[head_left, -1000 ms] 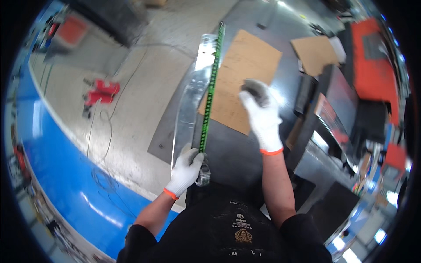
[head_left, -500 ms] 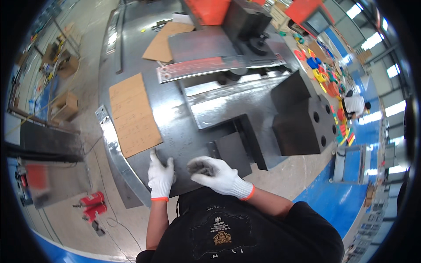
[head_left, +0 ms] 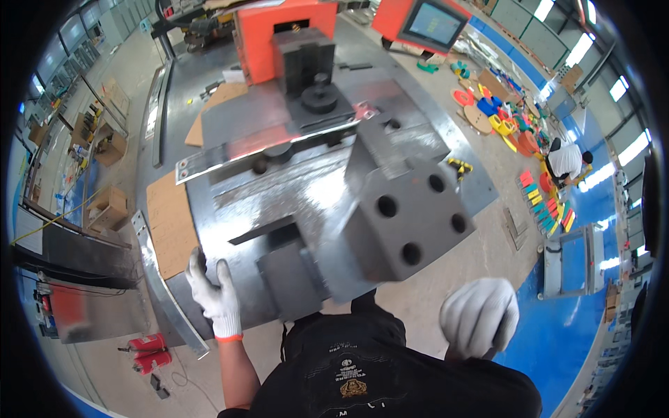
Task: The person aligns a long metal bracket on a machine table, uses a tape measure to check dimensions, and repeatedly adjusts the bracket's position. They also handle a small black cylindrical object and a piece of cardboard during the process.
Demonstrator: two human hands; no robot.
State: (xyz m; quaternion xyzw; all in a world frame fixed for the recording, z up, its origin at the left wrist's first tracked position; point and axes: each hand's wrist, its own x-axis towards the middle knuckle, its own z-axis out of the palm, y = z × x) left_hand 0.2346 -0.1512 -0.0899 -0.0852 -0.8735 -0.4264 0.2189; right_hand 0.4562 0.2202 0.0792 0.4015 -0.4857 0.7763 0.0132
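My left hand (head_left: 214,298), in a white knit glove with an orange cuff, is over the left front of the grey metal table (head_left: 240,296). Its thumb and fingers stand apart with nothing between them, close to the lower corner of a brown cardboard sheet (head_left: 169,223). Out to the right, past the table's front edge, my gloved right hand (head_left: 479,317) is raised with its fingers curled into a fist. Nothing shows in it. Between the hands are a dark flat plate (head_left: 289,279) and a big dark metal block (head_left: 411,219) with round holes.
A shiny metal strip (head_left: 167,292) curves along the table's left edge. Behind stand an orange machine (head_left: 256,45) and a screen in an orange housing (head_left: 432,26). Red cylinders (head_left: 148,354) lie on the floor at left. At far right a person (head_left: 564,164) bends near colourful parts.
My right hand has swung right, away from the dark plate, and closed into a fist. My left hand remains by the cardboard, fingers apart. The view has shifted toward the right.
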